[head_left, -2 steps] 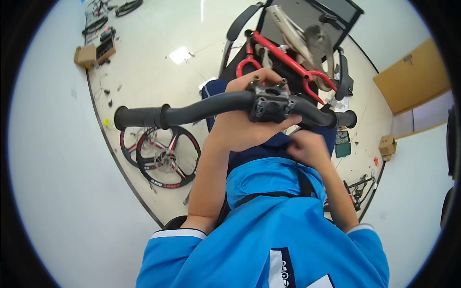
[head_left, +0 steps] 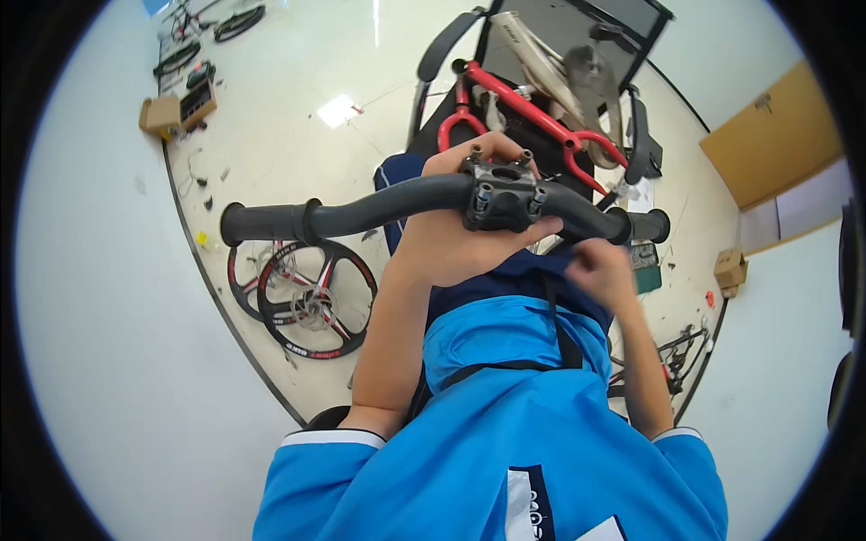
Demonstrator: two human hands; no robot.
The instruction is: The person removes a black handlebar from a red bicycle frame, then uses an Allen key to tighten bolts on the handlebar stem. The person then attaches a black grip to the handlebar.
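A black bicycle handlebar [head_left: 388,204] with a rubber grip at each end lies level across my view, above my lap. At its middle sits a black stem clamp [head_left: 503,197] with several bolts sticking out of it. My left hand [head_left: 465,239] is closed around the bar and clamp from underneath, its thumb along the near side. Below the bar's right half, my right hand [head_left: 603,270] hovers over my lap, apart from the bar. Its fingers are curled and blurred, and anything in them is too small or hidden to tell.
A red bicycle frame [head_left: 523,104] and pale frame parts [head_left: 541,68] rest on a dark chair with armrests [head_left: 448,45] ahead. Black-and-red bicycle wheels [head_left: 316,302] lie on the floor at left. Cardboard boxes [head_left: 162,117], a green case [head_left: 648,279] and bike parts [head_left: 681,356] lie around.
My right hand has moved to the right and slightly farther from me, away from the stem clamp. The left hand and handlebar have barely shifted.
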